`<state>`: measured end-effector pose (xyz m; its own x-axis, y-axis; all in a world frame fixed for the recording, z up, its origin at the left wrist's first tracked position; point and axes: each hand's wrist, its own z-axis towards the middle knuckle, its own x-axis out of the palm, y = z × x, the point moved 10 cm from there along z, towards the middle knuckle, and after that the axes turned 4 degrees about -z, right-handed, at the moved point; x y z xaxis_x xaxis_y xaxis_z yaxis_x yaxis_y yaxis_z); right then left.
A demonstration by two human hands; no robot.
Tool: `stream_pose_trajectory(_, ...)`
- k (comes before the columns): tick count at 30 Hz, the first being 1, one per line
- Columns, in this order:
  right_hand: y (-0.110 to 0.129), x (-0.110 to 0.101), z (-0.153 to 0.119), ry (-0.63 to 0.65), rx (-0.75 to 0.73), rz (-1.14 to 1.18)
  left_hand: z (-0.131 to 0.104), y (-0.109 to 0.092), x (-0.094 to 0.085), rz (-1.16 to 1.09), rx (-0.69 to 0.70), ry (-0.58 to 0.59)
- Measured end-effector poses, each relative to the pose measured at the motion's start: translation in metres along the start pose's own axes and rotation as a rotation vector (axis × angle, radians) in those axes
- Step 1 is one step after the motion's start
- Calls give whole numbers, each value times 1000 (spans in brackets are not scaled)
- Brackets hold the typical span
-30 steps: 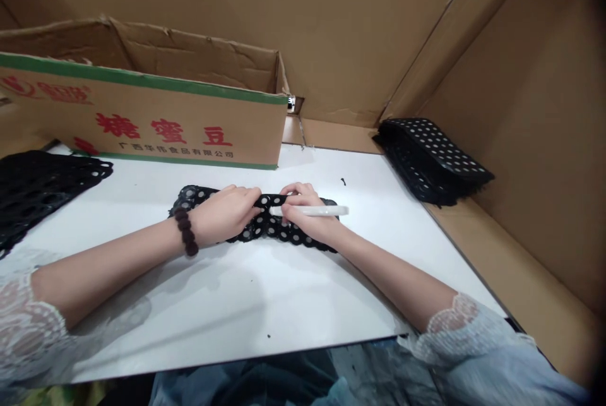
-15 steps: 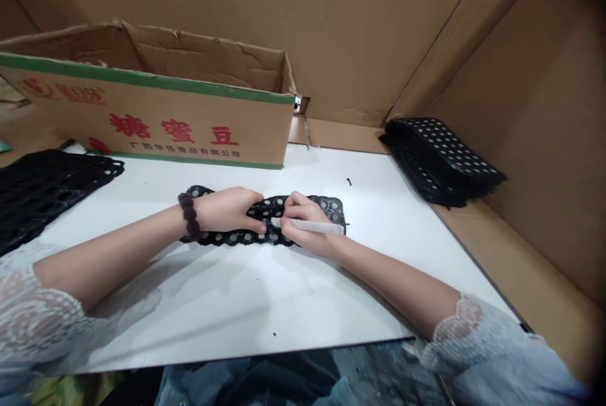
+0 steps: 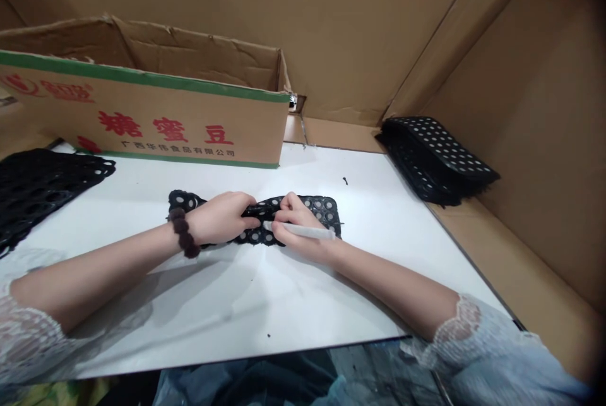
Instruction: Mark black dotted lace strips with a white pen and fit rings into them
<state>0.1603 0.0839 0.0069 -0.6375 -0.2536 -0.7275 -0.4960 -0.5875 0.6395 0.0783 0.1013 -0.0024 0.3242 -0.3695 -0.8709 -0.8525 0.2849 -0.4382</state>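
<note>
A black rubbery sheet (image 3: pixel 324 205) with rows of pale round spots lies on the white table in front of me. My left hand (image 3: pixel 226 216) is closed on its middle, pinching a fold up between thumb and fingers. Close beside it, my right hand (image 3: pixel 303 235) grips a white pen-like tool (image 3: pixel 307 231), its tip pointing left at the sheet near my left thumb. What the tip touches is too small to make out. A dark beaded band (image 3: pixel 185 232) circles my left wrist.
An open cardboard box (image 3: pixel 189 119) with red lettering stands at the back left. Black perforated sheeting (image 3: pixel 42 185) lies at the left edge. A stack of black spotted sheets (image 3: pixel 438 156) rests at the right by the cardboard wall (image 3: pixel 530 115). A black scrap (image 3: pixel 345 181) lies behind the sheet.
My left hand has drawn the pinched part of the sheet up into a tighter fold, and the sheet's left end has shifted left. My right hand keeps the tool beside it.
</note>
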Motion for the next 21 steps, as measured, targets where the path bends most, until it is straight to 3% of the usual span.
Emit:
stream_pose_trajectory(7,4,2,-2,-48,48,-121,-7,-2,3,-28,-15,-87)
stream_pose_trajectory(14,7,1,1,-117,26,-262,-12,0,12,-212,-34,97)
stream_pose_trajectory(18,5,-6,1,-141,34,-125,-11,-6,0,-35,36,20)
stream_pose_trajectory(21,2,-9,-1,-144,74,-11,-8,-1,-8,67,12,-25)
